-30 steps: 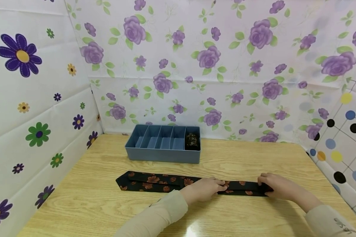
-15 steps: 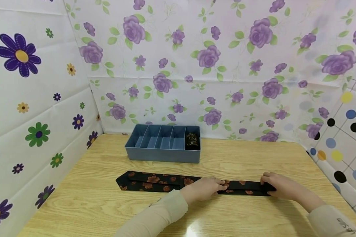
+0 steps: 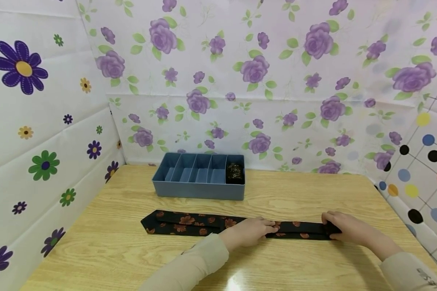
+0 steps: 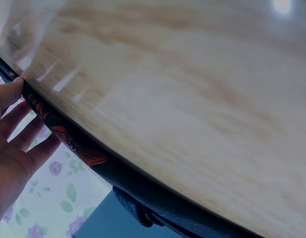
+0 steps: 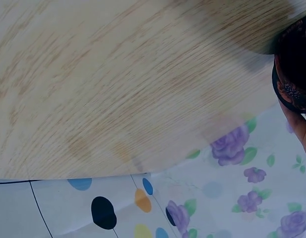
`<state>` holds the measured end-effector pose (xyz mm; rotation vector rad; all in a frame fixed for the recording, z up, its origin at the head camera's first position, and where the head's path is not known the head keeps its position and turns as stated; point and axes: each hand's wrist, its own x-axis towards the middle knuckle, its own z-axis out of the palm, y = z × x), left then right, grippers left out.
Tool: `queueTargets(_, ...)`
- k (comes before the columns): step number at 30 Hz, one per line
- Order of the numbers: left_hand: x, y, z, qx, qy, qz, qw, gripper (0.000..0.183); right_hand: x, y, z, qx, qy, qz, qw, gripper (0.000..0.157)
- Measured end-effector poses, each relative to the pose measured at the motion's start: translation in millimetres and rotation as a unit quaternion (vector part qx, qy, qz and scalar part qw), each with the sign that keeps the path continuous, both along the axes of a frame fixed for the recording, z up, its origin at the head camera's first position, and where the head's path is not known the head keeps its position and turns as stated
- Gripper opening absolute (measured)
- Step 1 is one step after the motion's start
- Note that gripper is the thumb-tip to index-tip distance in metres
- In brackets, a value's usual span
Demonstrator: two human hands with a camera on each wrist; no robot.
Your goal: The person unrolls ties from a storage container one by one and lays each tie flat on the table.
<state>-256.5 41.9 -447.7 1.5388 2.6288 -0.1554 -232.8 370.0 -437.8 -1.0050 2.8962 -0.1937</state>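
Note:
A dark necktie (image 3: 185, 223) with orange-red flowers lies lengthwise across the wooden table, its pointed wide end at the left and its narrow part doubled back along it. My left hand (image 3: 247, 232) rests over the middle, and its extended fingers (image 4: 36, 144) press on the cloth in the left wrist view. At the other end my right hand (image 3: 349, 228) grips a dark bunched section between thumb and fingers. The right wrist view catches this rounded end of the tie (image 5: 291, 91) at its edge, with part of the hand (image 5: 302, 131) below it.
Behind the tie stands a blue-grey box (image 3: 200, 190) divided into several compartments. A dark rolled item (image 3: 235, 172) with a gold pattern sits in its rightmost one. Flowered sheets (image 3: 218, 81) cover the walls behind and to the left; a dotted sheet (image 3: 418, 182) hangs at the right.
My right hand has shifted slightly to the right, and the tie's bunched end has moved with it. My left hand stays put on the middle of the tie.

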Motion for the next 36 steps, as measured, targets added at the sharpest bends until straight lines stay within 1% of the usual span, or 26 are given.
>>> queueTargets(5, -0.9, -1, 0.1, 0.012, -0.004, -0.005, 0.9999, 0.048, -1.8, 4, -1.3, -0.001, 0.018, 0.006, 1.0, 0.024)
queueTargets(8, -1.6, -2, -0.6, 0.022, -0.011, -0.005, 0.9997, 0.048, -2.2, 6, -1.4, -0.003, 0.026, 0.011, 1.0, 0.026)
queueTargets(11, -2.1, -4, -0.9, 0.031, -0.017, -0.004, 0.9994, 0.047, -1.3, 6, -0.1, -0.001, 0.021, 0.01, 1.0, 0.03)
queueTargets(15, -2.7, -6, -0.7, 0.033, -0.017, -0.007, 0.9993, 0.046, 0.7, 7, 2.3, 0.001, -0.004, -0.002, 1.0, 0.034)
queueTargets(18, -2.8, -7, 0.0, 0.027, -0.018, -0.003, 0.9995, 0.047, 2.1, 8, 3.5, -0.001, -0.018, -0.008, 1.0, 0.036)
queueTargets(21, -2.6, -8, 0.8, 0.018, -0.019, 0.006, 0.9996, 0.049, 2.8, 8, 4.4, -0.002, -0.019, -0.011, 1.0, 0.037)
queueTargets(27, -3.1, -11, 1.0, 0.014, -0.024, 0.012, 0.9995, 0.048, 1.6, 11, 4.5, 0.0, 0.011, 0.001, 1.0, 0.028)
queueTargets(31, -3.2, -13, 1.7, 0.013, -0.027, 0.014, 0.9995, 0.049, 1.6, 14, 3.4, 0.007, 0.031, 0.012, 0.999, 0.028)
queueTargets(36, -2.2, -14, 3.1, 0.012, -0.033, 0.019, 0.9992, 0.05, 2.2, 15, 2.6, 0.007, 0.03, 0.007, 0.999, 0.033)
